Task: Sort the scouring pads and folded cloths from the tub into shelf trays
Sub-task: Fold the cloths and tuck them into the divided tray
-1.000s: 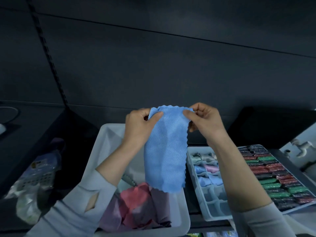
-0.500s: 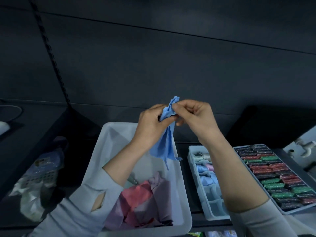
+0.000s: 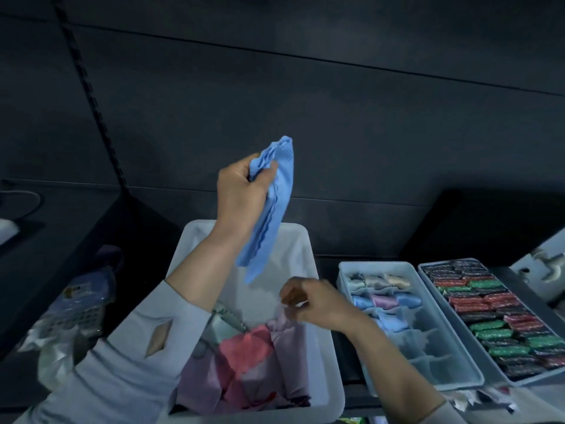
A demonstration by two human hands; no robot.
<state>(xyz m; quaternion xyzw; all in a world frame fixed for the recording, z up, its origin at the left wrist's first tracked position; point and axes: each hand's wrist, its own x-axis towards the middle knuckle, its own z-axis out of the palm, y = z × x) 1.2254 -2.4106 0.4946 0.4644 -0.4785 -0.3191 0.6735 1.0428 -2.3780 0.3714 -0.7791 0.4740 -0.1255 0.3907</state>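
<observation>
Above the tub (image 3: 321, 356), head view: left hand (image 3: 241, 194) raised, fingers curled tight round a gathered blue cloth (image 3: 272, 215) that hangs folded lengthwise, its tail dangling over the tub's far end. Right hand (image 3: 312, 301) low at 5 o'clock of the cloth, blurred, fingertips pinched on something pale at the top of the pink and lilac cloths (image 3: 256, 356) still heaped in the tub; what exactly it holds, cannot tell. At 3 o'clock of the tub, a divided cloth tray (image 3: 458, 362), far cells filled with rolled cloths, near cells bare; just beyond it a tray of scouring pads (image 3: 489, 316) in red, green and dark rows. Risk, as judged: the blue cloth is bunched in one hand only, so its folds may slip apart or it may drop back into the tub. Packaged goods at 9 o'clock; no writing legible anywhere.
</observation>
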